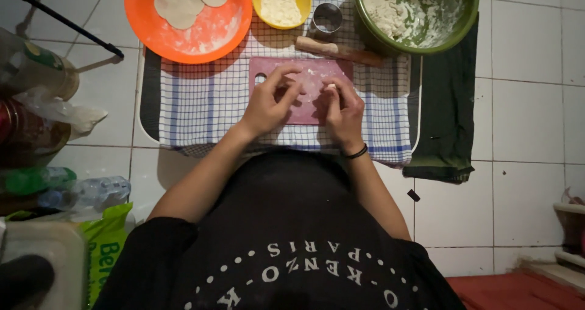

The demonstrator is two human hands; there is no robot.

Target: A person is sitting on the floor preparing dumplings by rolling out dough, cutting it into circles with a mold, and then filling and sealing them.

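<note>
My left hand (268, 106) and my right hand (344, 112) are both down over the pink cutting board (311, 72), which lies on a blue-and-white checked cloth (195, 103) spread on the white tiled floor (530, 103). My right fingers (332, 90) are pinched narrow around a small pale piece of dough (329, 87), right above the board's middle. My left fingers (286, 84) are curled in close beside it, tips near the board; whether they grip anything, I cannot tell.

Just beyond the board lies a wooden rolling pin (338, 49), with a round metal cutter (327, 18) behind it. Up left, an orange plate (189, 39) carries flat dough rounds (183, 2). A yellow bowl (281, 4) of flour sits beside it, and a green bowl (414, 11) holds a floury dough lump. A dark green towel (448, 115) hangs along the cloth's right edge.
</note>
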